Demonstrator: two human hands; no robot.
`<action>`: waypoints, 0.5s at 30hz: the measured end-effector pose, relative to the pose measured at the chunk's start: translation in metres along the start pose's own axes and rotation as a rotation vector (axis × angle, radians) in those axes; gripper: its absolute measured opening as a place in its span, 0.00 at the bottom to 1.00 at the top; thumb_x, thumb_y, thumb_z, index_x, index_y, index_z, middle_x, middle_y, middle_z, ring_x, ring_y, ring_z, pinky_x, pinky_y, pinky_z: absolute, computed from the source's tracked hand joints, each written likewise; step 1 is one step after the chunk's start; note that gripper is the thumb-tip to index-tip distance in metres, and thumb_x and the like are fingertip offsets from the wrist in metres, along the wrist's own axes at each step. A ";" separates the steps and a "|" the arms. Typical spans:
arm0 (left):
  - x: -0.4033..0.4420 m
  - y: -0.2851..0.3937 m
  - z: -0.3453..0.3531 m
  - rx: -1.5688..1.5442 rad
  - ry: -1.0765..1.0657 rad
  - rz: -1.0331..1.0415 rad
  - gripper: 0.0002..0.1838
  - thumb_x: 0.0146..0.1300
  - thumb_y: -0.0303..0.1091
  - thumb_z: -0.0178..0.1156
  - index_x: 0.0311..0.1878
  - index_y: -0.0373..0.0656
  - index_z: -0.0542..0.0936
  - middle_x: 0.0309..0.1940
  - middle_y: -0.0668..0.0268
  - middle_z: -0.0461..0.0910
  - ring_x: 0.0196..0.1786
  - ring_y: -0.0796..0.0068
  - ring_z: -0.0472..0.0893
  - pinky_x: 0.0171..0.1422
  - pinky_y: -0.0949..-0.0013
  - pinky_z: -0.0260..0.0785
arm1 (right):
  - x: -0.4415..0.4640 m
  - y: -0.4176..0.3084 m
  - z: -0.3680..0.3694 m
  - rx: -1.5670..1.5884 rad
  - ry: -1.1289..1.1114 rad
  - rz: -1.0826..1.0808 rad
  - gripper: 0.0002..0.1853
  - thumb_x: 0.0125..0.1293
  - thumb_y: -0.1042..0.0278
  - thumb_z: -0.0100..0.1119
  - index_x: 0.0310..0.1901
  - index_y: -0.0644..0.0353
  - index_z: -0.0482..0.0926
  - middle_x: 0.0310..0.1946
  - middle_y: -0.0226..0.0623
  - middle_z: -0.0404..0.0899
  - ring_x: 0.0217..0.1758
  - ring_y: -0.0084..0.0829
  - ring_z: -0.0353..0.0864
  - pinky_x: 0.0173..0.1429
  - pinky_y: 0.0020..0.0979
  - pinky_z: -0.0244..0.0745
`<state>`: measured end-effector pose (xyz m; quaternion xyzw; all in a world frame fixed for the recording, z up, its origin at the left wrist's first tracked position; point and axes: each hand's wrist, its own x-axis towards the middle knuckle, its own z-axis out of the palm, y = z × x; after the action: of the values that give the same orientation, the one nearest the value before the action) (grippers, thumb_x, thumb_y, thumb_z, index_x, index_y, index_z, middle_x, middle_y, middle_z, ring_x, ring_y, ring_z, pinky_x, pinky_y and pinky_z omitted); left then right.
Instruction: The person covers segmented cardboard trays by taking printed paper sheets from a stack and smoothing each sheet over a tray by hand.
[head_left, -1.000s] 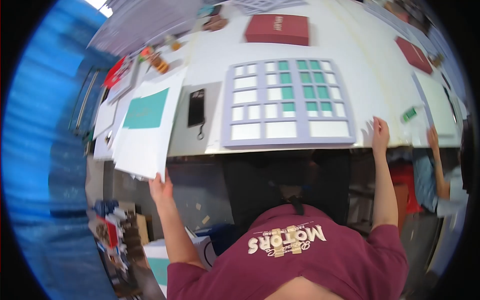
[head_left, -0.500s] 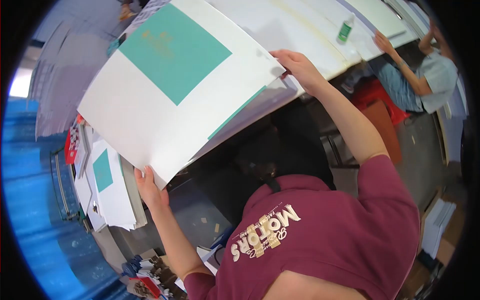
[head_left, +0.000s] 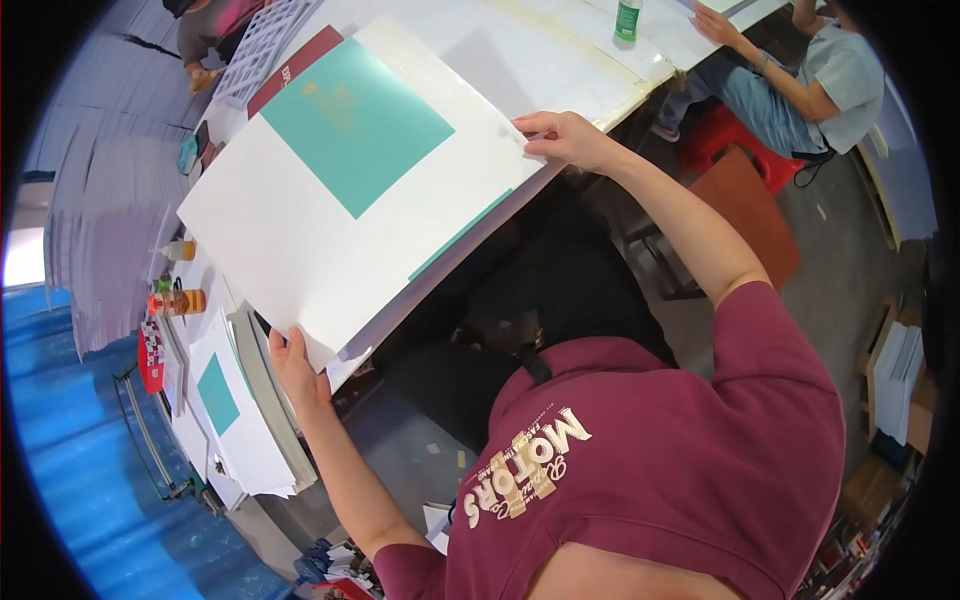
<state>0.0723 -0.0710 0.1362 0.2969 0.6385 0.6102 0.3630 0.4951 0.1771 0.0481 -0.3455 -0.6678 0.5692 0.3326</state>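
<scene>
A large white sheet (head_left: 290, 260) with a teal square (head_left: 365, 130) and faint gold print spans both of my hands over the white table (head_left: 570, 60). My left hand (head_left: 298, 370) grips its near-left corner, thumb up along the edge. At the right corner my right hand (head_left: 570, 138) pinches the sheet's edge, fingers on top. A second teal strip (head_left: 460, 235) shows along the sheet's near edge. Behind the sheet, a dark red printed piece (head_left: 295, 72) lies on the table, partly covered.
A stack of sheets (head_left: 262, 440) stands at the left, with an orange-labelled bottle (head_left: 178, 302) beyond it. A green-labelled bottle (head_left: 627, 20) stands on the table. A co-worker (head_left: 840, 75) sits at the right on a red stool (head_left: 720, 145). Another person (head_left: 205, 35) is at the far left.
The sheet has come down flatter and closer to the table, still held at both corners. The view has shifted, bringing the dark red piece and the left bottles into sight.
</scene>
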 end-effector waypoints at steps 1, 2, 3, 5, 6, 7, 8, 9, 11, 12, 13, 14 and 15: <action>0.001 -0.001 -0.001 0.005 0.004 -0.013 0.20 0.74 0.26 0.49 0.67 0.35 0.66 0.59 0.53 0.77 0.58 0.62 0.79 0.63 0.60 0.73 | -0.001 -0.003 -0.001 -0.007 -0.014 0.008 0.23 0.63 0.74 0.60 0.61 0.61 0.79 0.55 0.38 0.79 0.52 0.28 0.78 0.60 0.28 0.72; 0.002 -0.002 -0.001 0.009 0.008 -0.025 0.20 0.74 0.25 0.49 0.67 0.35 0.66 0.59 0.53 0.77 0.58 0.62 0.79 0.63 0.60 0.73 | -0.001 -0.005 -0.001 -0.014 -0.028 0.015 0.23 0.63 0.74 0.60 0.61 0.61 0.79 0.56 0.38 0.79 0.52 0.28 0.78 0.60 0.28 0.72; 0.003 -0.002 -0.001 0.017 0.015 -0.035 0.20 0.74 0.25 0.50 0.67 0.35 0.66 0.59 0.53 0.77 0.59 0.62 0.79 0.63 0.60 0.73 | -0.001 -0.007 -0.002 -0.039 -0.040 0.013 0.23 0.63 0.75 0.60 0.61 0.60 0.78 0.56 0.37 0.78 0.52 0.27 0.77 0.59 0.27 0.71; 0.003 -0.003 -0.002 0.031 0.031 -0.054 0.21 0.74 0.25 0.50 0.67 0.35 0.66 0.59 0.53 0.77 0.59 0.62 0.79 0.63 0.60 0.73 | -0.001 -0.008 -0.002 -0.090 -0.066 0.009 0.24 0.63 0.76 0.58 0.62 0.60 0.78 0.57 0.34 0.77 0.51 0.24 0.75 0.57 0.26 0.71; 0.004 -0.005 -0.006 0.041 0.025 -0.058 0.21 0.74 0.26 0.50 0.68 0.36 0.66 0.60 0.54 0.76 0.59 0.62 0.79 0.64 0.60 0.73 | -0.001 -0.008 -0.002 -0.094 -0.068 0.013 0.24 0.63 0.77 0.58 0.62 0.60 0.78 0.57 0.34 0.77 0.51 0.24 0.75 0.57 0.26 0.71; 0.007 -0.009 -0.011 0.051 0.018 -0.062 0.21 0.74 0.26 0.50 0.68 0.36 0.65 0.60 0.54 0.76 0.60 0.62 0.79 0.64 0.60 0.72 | -0.001 -0.008 -0.002 -0.097 -0.070 0.018 0.24 0.63 0.77 0.58 0.62 0.60 0.78 0.56 0.34 0.78 0.51 0.24 0.75 0.57 0.26 0.71; 0.008 -0.012 -0.014 0.060 0.012 -0.066 0.21 0.74 0.26 0.50 0.68 0.37 0.65 0.60 0.55 0.76 0.60 0.63 0.78 0.65 0.60 0.72 | -0.001 -0.007 -0.002 -0.102 -0.072 0.023 0.24 0.63 0.77 0.59 0.62 0.60 0.78 0.56 0.34 0.78 0.51 0.24 0.76 0.57 0.26 0.70; 0.009 -0.014 -0.015 0.050 0.012 -0.067 0.21 0.74 0.26 0.50 0.68 0.37 0.66 0.60 0.55 0.76 0.60 0.63 0.78 0.65 0.60 0.72 | 0.000 -0.006 -0.002 -0.115 -0.066 0.010 0.23 0.63 0.76 0.59 0.62 0.60 0.78 0.55 0.36 0.79 0.52 0.26 0.77 0.57 0.26 0.71; 0.009 -0.015 -0.016 0.030 0.013 -0.069 0.21 0.73 0.26 0.51 0.67 0.36 0.67 0.60 0.54 0.77 0.60 0.62 0.78 0.64 0.60 0.72 | 0.001 -0.001 -0.001 -0.143 -0.053 -0.014 0.22 0.63 0.73 0.61 0.61 0.59 0.79 0.53 0.39 0.80 0.53 0.28 0.79 0.58 0.28 0.72; 0.009 -0.015 -0.015 0.030 0.013 -0.067 0.21 0.73 0.26 0.51 0.67 0.36 0.67 0.60 0.54 0.77 0.60 0.62 0.78 0.65 0.60 0.72 | 0.001 -0.001 -0.001 -0.136 -0.053 -0.010 0.22 0.63 0.73 0.61 0.61 0.59 0.79 0.53 0.39 0.80 0.53 0.29 0.80 0.59 0.28 0.72; 0.008 -0.015 -0.013 0.031 0.012 -0.065 0.21 0.73 0.26 0.51 0.67 0.36 0.67 0.60 0.54 0.76 0.60 0.62 0.78 0.65 0.60 0.72 | 0.001 -0.001 -0.001 -0.129 -0.053 -0.006 0.22 0.63 0.72 0.61 0.60 0.59 0.79 0.53 0.39 0.80 0.53 0.29 0.80 0.59 0.28 0.72; 0.008 -0.014 -0.012 0.031 0.012 -0.063 0.20 0.73 0.26 0.51 0.67 0.36 0.67 0.60 0.54 0.76 0.61 0.62 0.78 0.65 0.60 0.72 | 0.001 -0.001 -0.001 -0.122 -0.054 -0.002 0.22 0.63 0.72 0.61 0.60 0.59 0.79 0.53 0.39 0.80 0.53 0.30 0.80 0.59 0.28 0.72; 0.007 -0.013 -0.011 0.028 0.010 -0.066 0.20 0.74 0.26 0.51 0.67 0.36 0.67 0.60 0.54 0.76 0.61 0.62 0.78 0.65 0.60 0.71 | 0.000 -0.003 -0.001 -0.130 -0.050 0.006 0.22 0.63 0.72 0.61 0.60 0.60 0.79 0.53 0.39 0.80 0.53 0.29 0.80 0.59 0.28 0.72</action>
<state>0.0603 -0.0722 0.1223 0.2776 0.6582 0.5905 0.3755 0.4955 0.1777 0.0509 -0.3538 -0.7106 0.5341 0.2909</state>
